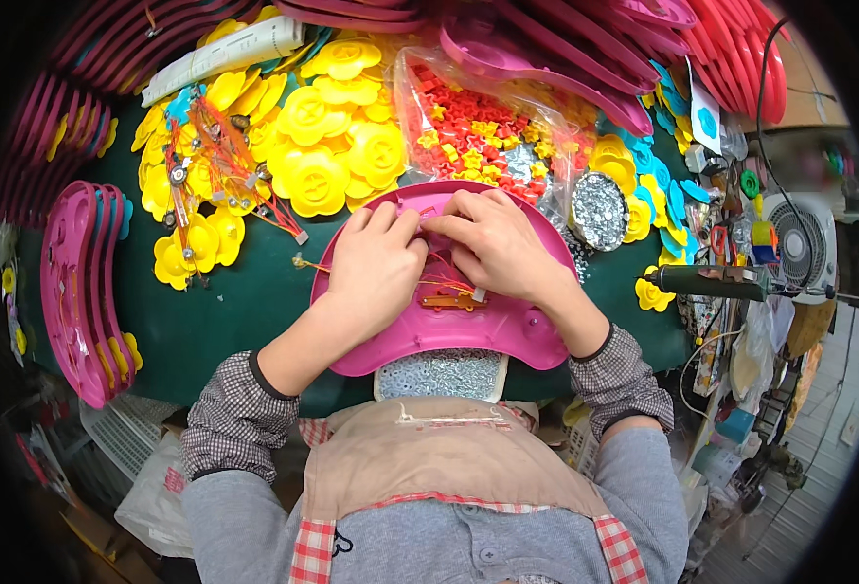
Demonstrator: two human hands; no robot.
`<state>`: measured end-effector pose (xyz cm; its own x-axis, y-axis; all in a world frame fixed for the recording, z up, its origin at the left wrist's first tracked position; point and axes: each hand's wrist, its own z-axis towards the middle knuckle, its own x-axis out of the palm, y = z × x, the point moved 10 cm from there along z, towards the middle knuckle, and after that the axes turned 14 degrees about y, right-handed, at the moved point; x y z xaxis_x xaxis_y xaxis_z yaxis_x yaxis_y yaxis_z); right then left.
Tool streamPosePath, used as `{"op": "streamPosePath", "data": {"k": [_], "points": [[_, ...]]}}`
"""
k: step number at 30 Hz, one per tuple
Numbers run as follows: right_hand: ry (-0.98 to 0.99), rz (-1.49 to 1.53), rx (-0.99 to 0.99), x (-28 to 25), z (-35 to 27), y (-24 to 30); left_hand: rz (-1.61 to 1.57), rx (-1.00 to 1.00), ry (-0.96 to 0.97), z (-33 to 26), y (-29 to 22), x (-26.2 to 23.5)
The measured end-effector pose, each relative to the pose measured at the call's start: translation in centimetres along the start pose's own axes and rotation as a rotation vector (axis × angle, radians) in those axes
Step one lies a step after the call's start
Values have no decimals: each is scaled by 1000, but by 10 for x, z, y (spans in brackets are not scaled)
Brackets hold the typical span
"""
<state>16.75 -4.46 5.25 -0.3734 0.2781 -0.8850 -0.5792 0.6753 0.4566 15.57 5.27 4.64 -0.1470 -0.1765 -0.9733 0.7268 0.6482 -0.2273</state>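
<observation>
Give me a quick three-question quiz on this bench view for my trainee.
1. True or false: both hands rest on the pink shell.
2. Which lies nearer the right hand: A, the bag of small parts, or B, the stack of pink shells?
3. What colour is the pile of flower pieces beyond the left hand?

Key: 1 true. 2 A. 3 yellow.
</observation>
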Motion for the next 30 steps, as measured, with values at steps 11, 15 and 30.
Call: {"op": "streamPosePath", "data": {"k": [11, 15, 30], "points": [[-65, -77, -150, -6, 19, 18, -265, 33, -15, -28, 9, -15], [-222, 125, -5, -23, -19, 6, -257, 37, -135, -54, 25, -18], [-335, -219, 298, -20, -79, -14, -495, 45, -91, -55, -13, 14]]}}
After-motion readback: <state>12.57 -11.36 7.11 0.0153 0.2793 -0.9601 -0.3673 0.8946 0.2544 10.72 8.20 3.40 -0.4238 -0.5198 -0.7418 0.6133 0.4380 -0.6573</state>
